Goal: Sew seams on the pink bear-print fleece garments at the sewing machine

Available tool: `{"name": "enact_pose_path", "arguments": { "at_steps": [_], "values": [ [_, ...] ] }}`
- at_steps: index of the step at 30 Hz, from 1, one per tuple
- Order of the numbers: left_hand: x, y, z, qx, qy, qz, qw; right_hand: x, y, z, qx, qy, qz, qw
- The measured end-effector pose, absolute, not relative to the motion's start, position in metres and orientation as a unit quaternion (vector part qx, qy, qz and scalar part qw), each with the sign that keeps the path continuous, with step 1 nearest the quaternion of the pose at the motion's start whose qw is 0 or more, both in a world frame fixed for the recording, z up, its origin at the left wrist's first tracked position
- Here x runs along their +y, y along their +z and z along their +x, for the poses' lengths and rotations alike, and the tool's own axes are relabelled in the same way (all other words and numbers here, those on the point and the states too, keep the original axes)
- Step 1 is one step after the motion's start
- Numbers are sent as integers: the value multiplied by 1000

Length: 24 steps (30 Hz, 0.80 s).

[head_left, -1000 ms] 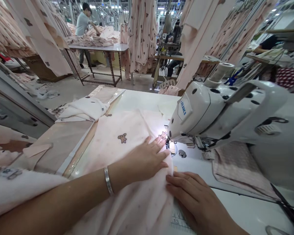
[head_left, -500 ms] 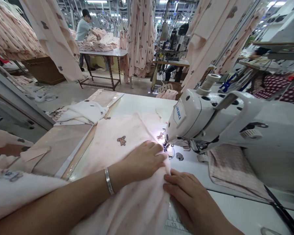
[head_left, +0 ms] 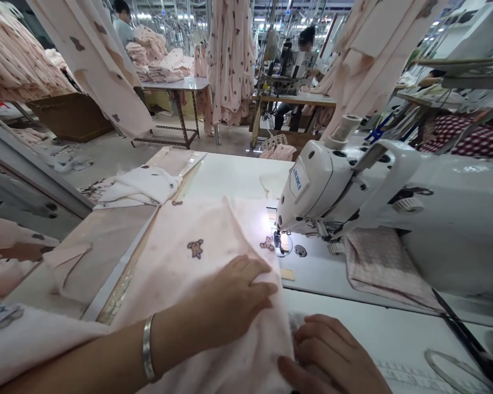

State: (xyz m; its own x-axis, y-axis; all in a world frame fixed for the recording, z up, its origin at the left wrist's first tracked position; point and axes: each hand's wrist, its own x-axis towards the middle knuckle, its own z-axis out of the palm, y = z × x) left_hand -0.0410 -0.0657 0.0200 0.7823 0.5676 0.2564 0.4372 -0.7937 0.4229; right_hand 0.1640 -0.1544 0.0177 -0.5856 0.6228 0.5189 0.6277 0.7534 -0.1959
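Note:
Pale pink fleece fabric (head_left: 213, 230) printed with small brown bears spreads over the sewing table, its right edge by the lit presser foot (head_left: 277, 241) of a white sewing machine (head_left: 324, 180). Palm down, my left hand (head_left: 240, 293) rests on the fabric just in front of the foot, fingers extended and slightly apart. A silver bangle (head_left: 147, 349) circles that wrist. Closer to me, my right hand (head_left: 332, 355) has its fingers curled at the fabric's right edge, thumb against the cloth; the fingertips are partly hidden.
Folded white cloth (head_left: 142, 186) lies at the table's left. Right of the needle are a folded pinkish cloth (head_left: 386, 268), black scissors (head_left: 464, 334) and a clear ring (head_left: 456, 372). Printed panels (head_left: 90, 65) hang ahead. Two people work farther back, near a garment-piled table (head_left: 193, 83).
Both hands have moved back toward me, away from the needle, my right hand also a little rightward. The fabric's edge shows more beside the presser foot. The view has shifted slightly.

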Motion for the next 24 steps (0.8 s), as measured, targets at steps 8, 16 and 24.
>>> {"name": "enact_pose_path", "arguments": {
  "at_steps": [8,16,24],
  "values": [
    [-26,25,-24,289,105,944,120,-151,2,160,-903,-21,-327,279],
    [-13,42,-13,321,47,928,186,-151,-7,159,-882,11,-353,311],
    [-32,24,-1,300,122,945,50,-155,-14,163,-877,22,-361,315]
  ]
}}
